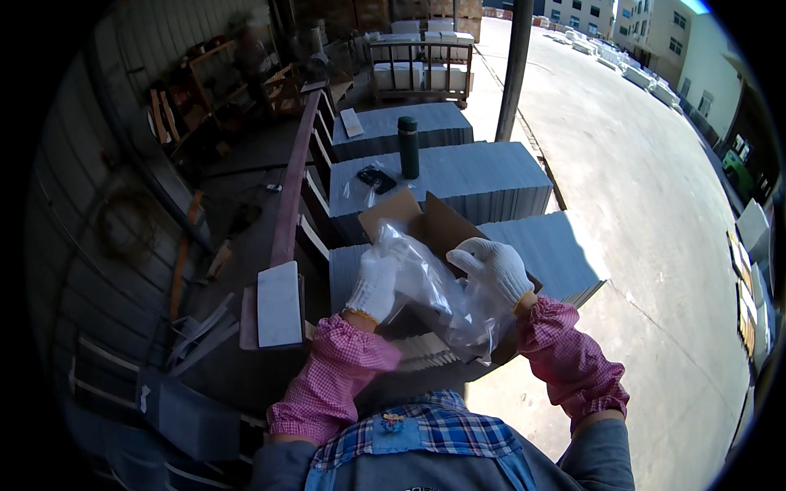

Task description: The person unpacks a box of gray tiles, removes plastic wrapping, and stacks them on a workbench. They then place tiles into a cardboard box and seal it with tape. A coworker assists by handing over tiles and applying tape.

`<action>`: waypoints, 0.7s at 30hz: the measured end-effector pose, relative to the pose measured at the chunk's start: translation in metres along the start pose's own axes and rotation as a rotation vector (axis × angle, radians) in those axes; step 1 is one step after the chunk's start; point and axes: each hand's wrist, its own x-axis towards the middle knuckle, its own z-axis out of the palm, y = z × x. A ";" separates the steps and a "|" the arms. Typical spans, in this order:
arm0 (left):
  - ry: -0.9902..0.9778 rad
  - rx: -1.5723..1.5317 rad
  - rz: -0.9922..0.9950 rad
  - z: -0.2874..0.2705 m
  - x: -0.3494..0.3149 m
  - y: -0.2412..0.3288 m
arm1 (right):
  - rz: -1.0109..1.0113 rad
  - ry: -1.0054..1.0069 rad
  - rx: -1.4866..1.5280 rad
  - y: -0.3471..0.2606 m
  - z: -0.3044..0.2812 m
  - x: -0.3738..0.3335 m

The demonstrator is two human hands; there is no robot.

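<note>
A clear plastic bag (434,282) lies crumpled over an open brown cardboard box (446,222) in front of me. My left hand (378,282), in a white knit glove, is closed on the bag's left side. On the other side, my right hand (494,268), gloved alike, has its fingers curled at the bag's right part, beside a raised box flap. The fingertips of both hands are partly hidden by plastic and glove. Below the bag, a row of pale thin pieces (426,350) shows. What the box holds is covered.
Stacks of grey slabs (442,168) stand ahead, bearing a dark green bottle (408,147) and a black phone-like object (376,178). A reddish rail (296,176) with a white slab (279,304) runs along the left. A post (514,69) rises beside the sunlit concrete.
</note>
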 end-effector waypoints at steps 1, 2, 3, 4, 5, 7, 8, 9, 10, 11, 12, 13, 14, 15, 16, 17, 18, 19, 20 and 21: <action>-0.020 -0.081 -0.033 0.004 -0.003 -0.001 | 0.016 -0.006 0.033 0.005 0.002 0.000; -0.042 -0.087 -0.017 0.000 -0.003 -0.012 | -0.005 -0.008 0.019 -0.003 0.005 -0.001; -0.064 -0.092 -0.002 -0.005 -0.001 -0.030 | -0.025 -0.011 0.005 -0.017 0.008 -0.003; -0.085 -0.097 0.014 -0.011 0.002 -0.044 | -0.046 -0.013 -0.009 -0.026 0.012 -0.003; -0.119 -0.199 0.019 -0.009 0.003 -0.048 | -0.148 -0.015 -0.013 -0.023 0.018 -0.001; -0.110 -0.143 0.009 -0.009 0.004 -0.049 | -0.206 -0.048 0.036 -0.027 0.028 -0.001; -0.102 -0.116 0.007 -0.010 0.004 -0.048 | -0.229 -0.092 0.087 -0.025 0.032 0.003; -0.115 -0.144 0.012 -0.011 0.003 -0.049 | -0.211 -0.114 0.128 -0.026 0.032 0.005; -0.128 -0.171 0.019 -0.011 0.002 -0.050 | -0.193 -0.136 0.168 -0.026 0.032 0.006; -0.141 -0.197 0.025 -0.013 0.001 -0.050 | -0.174 -0.157 0.210 -0.026 0.032 0.007; -0.134 -0.166 0.017 -0.016 0.002 -0.053 | -0.193 -0.119 0.170 -0.025 0.034 0.008; -0.127 -0.136 0.008 -0.020 0.005 -0.058 | -0.211 -0.081 0.129 -0.022 0.037 0.009; -0.123 -0.106 0.001 -0.020 0.005 -0.055 | -0.231 -0.040 0.087 -0.019 0.038 0.010; -0.093 -0.156 0.010 -0.019 0.002 -0.051 | -0.202 0.001 0.064 -0.017 0.037 0.011; -0.065 -0.207 0.020 -0.016 -0.005 -0.047 | -0.173 0.043 0.040 -0.015 0.035 0.012; -0.036 -0.256 0.030 -0.014 -0.009 -0.041 | -0.145 0.085 0.017 -0.013 0.033 0.012; -0.062 -0.221 0.036 -0.015 -0.008 -0.042 | -0.122 0.082 0.048 -0.009 0.030 0.014; -0.089 -0.185 0.042 -0.016 -0.007 -0.042 | -0.144 0.030 0.079 -0.003 0.029 0.015; -0.113 -0.147 0.042 -0.018 -0.006 -0.043 | -0.163 -0.025 0.115 -0.008 0.029 0.015; -0.126 -0.125 0.048 -0.019 -0.004 -0.045 | -0.261 -0.059 0.063 -0.015 0.029 0.013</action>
